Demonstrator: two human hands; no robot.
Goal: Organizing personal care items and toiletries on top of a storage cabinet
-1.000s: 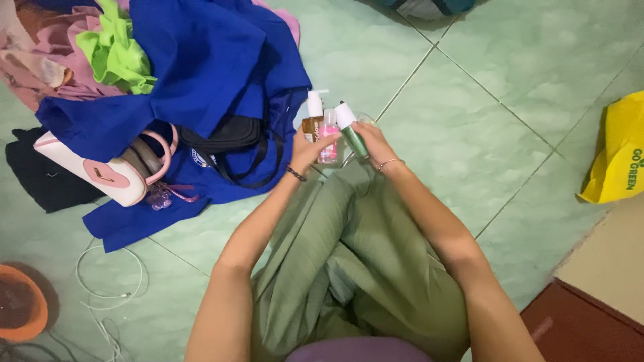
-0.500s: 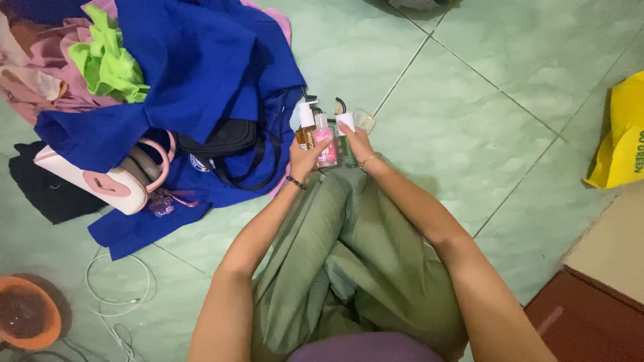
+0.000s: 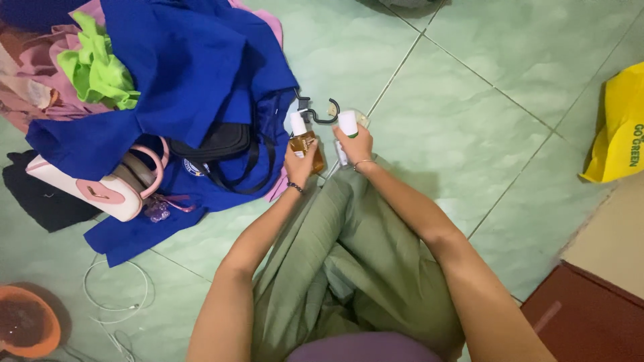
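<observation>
The orange basin [image 3: 27,328] is being cropped by the left edge; the white-capped bottle [image 3: 347,134] is being largely concealed by the right hand [image 3: 355,149].

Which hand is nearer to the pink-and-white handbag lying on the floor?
Left. The left hand, holding an amber bottle, sits across the blue cloth from the handbag. The right hand, gripping a white-capped bottle, is farther out on the side away from it.

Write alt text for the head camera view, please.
A person sitting on a green tiled floor holds an amber bottle in the left hand and a white-capped bottle in the right hand, beside a pile of blue clothes.
</observation>
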